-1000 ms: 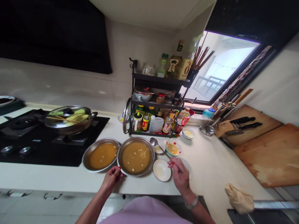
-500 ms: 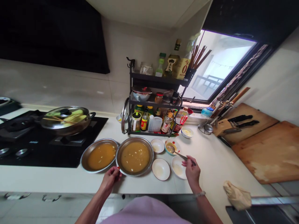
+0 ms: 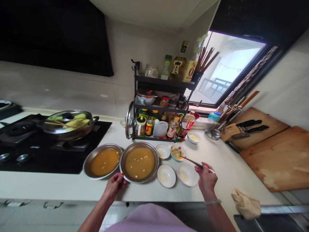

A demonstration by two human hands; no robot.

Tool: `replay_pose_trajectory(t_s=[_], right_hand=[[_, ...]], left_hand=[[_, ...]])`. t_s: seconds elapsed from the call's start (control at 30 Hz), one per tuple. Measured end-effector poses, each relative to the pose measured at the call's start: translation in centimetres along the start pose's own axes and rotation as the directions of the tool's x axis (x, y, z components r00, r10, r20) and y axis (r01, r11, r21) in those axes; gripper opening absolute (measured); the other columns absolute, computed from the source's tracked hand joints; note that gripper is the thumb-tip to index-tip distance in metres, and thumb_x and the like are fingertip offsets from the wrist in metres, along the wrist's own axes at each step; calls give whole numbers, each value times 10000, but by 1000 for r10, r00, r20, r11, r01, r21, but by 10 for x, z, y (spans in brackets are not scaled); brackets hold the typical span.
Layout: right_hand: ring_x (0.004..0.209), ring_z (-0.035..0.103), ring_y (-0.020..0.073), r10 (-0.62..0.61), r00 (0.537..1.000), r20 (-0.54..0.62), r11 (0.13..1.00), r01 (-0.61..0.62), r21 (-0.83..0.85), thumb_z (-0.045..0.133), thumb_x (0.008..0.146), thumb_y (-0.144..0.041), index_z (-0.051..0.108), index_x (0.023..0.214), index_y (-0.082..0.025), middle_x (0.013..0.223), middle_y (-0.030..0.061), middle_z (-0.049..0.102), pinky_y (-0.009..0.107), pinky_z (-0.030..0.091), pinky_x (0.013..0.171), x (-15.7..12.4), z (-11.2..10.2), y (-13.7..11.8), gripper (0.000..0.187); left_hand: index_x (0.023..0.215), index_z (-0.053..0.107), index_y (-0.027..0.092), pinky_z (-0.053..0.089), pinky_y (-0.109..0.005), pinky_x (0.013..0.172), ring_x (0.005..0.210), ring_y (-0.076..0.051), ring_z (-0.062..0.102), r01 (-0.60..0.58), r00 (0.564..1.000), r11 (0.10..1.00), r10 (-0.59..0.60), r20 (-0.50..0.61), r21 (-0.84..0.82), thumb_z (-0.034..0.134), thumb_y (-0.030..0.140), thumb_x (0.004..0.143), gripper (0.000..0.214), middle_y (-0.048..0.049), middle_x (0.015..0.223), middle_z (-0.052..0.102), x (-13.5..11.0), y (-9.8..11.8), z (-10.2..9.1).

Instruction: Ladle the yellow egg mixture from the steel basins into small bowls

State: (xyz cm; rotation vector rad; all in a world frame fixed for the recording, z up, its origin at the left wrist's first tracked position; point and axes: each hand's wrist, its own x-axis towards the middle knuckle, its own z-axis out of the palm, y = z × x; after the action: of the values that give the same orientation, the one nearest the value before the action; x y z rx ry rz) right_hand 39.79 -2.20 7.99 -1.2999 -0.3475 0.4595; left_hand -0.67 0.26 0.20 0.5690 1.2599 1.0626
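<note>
My right hand (image 3: 208, 177) is closed round the handle of a long metal spoon (image 3: 193, 161). Its bowl end rests in a small patterned bowl (image 3: 178, 158) with yellowish sauce inside. With fingers pinched at the rim, my left hand (image 3: 117, 184) holds the near-left edge of a steel basin (image 3: 156, 166) of brown broth with pale bits floating in it. A second steel basin (image 3: 87, 174) of orange-brown broth touches it on the left. White bowls stand to the right: a small one (image 3: 163, 156), one in front (image 3: 166, 183), and one beside my right hand (image 3: 193, 180).
A black rack (image 3: 156, 139) with bottles and jars stands behind the basins. On the left, a lidded pan (image 3: 67, 133) sits on the black stove (image 3: 67, 164). Cutting boards (image 3: 277, 161), a knife block (image 3: 230, 131) and a tan cloth (image 3: 246, 203) are to the right.
My right hand has moved right and slightly down, drawing back the spoon's handle; the spoon's bowl end is still in the patterned bowl. My left hand has stayed at the basin rim.
</note>
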Motion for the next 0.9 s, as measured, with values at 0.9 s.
replay_pose_trajectory(t_s=[0.9], right_hand=[[661,642,167,-295,669,682,897,440,-43,557,839,-324,678,925,-219,769,36,668,326,551,641,-106,42,-18,182]], left_hand=[[609,490,190,368,-204,453,430,-90,472,-14,1000,1000,15,-20,24,748,501,491,421,34,467,550,-4,5,4]])
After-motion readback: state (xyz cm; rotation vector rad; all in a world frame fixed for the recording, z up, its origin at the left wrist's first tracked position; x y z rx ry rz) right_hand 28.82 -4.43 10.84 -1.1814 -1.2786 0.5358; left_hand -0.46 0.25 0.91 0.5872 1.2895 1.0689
